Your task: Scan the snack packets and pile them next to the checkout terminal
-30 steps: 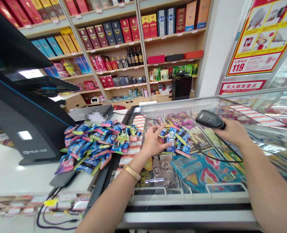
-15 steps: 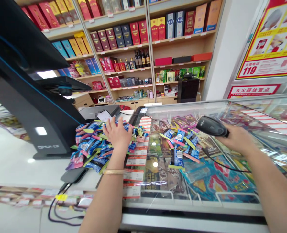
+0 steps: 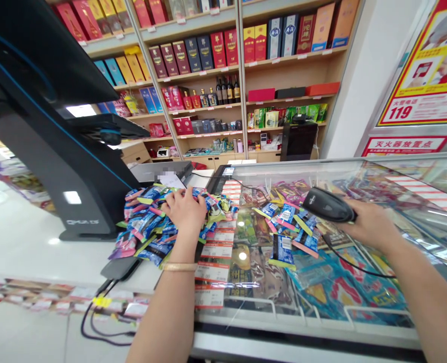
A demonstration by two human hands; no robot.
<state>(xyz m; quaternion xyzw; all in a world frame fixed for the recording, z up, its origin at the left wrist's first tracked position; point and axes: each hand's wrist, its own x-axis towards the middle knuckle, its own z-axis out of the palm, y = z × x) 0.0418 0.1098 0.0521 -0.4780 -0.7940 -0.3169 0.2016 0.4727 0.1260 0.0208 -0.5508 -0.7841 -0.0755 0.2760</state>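
Note:
A heap of small blue, pink and green snack packets point(image 3: 143, 227) lies on the counter by the black register stand. My left hand point(image 3: 185, 212) rests on the right part of this heap, its fingers apart and bent down; the fingertips are partly lost among the wrappers. In my right hand point(image 3: 370, 224) is a black handheld barcode scanner point(image 3: 327, 204), its cord trailing below. The scanner's head points left, above a smaller group of the same packets point(image 3: 283, 247) on the freezer's glass top. One of those packets shows a white barcode.
The register stand point(image 3: 53, 146) rises at the left. A flat black device with cables point(image 3: 121, 268) sits at the counter's front edge. Under the freezer's glass top point(image 3: 242, 302) lie frozen goods, with price labels point(image 3: 213, 275) along its left side. Shelves of boxed bottles point(image 3: 193, 53) stand behind.
My left hand has come down onto the heap, and its fingers are more bent. My right hand still has the scanner, a little lower over the packets. The whole view has shifted slightly.

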